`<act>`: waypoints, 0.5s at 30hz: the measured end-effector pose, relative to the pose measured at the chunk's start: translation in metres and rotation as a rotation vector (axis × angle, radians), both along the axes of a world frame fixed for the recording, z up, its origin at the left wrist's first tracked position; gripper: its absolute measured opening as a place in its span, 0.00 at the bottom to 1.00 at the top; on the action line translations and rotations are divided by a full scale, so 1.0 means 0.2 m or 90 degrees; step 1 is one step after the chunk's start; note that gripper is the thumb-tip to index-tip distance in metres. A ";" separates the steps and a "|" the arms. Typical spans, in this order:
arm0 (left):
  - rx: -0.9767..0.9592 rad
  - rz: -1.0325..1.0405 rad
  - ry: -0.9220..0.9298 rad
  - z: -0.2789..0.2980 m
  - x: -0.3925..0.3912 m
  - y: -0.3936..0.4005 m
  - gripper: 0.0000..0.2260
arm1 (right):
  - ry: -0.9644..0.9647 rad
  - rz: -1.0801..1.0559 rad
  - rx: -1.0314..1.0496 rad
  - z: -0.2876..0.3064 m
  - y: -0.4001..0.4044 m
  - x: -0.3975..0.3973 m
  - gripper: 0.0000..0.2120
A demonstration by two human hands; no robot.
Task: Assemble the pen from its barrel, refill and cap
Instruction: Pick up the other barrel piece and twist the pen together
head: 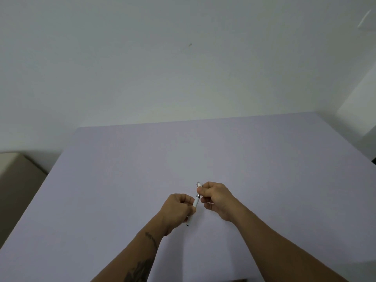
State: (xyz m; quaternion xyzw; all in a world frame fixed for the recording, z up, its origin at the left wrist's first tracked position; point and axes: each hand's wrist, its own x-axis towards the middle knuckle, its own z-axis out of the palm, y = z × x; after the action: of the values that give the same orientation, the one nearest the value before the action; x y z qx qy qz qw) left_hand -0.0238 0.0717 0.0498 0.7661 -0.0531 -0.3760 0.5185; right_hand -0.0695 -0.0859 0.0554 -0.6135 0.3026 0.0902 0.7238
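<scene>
A slim white pen (196, 202) with a silver band is held tilted above the table, its dark tip pointing down toward me. My left hand (178, 210) grips the lower white barrel. My right hand (216, 197) pinches the upper part near the silver band, and the pen's top end sticks out above its fingers. Both hands meet at the middle of the pen. The refill is hidden, and I cannot tell whether the upper piece is a separate cap.
A pale lilac table (126, 180) fills the lower view, its far edge against a white wall (162, 58). A beige box-like object (18, 176) stands beyond the table's left edge. A dark gap shows past the right edge.
</scene>
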 end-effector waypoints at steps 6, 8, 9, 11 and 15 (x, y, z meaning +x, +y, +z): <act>0.013 0.021 -0.007 0.00 0.02 0.01 0.06 | -0.010 0.026 0.033 0.00 -0.02 0.01 0.06; 0.026 0.021 -0.019 -0.01 0.02 0.00 0.06 | -0.004 0.033 0.006 0.00 -0.02 0.02 0.06; 0.031 0.022 -0.025 -0.01 0.02 0.00 0.06 | 0.001 0.034 -0.007 0.00 -0.02 0.03 0.06; 0.042 0.027 -0.038 -0.01 0.02 -0.01 0.06 | 0.009 0.031 -0.032 -0.01 -0.03 0.05 0.06; 0.077 0.032 -0.068 -0.02 0.01 -0.03 0.07 | 0.022 0.041 -0.125 -0.05 -0.03 0.07 0.07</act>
State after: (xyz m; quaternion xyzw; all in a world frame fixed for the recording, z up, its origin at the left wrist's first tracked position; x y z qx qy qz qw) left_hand -0.0210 0.0656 0.0459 0.8161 -0.0387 -0.3243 0.4767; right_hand -0.0549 -0.0920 0.0451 -0.6895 0.3023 0.0939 0.6515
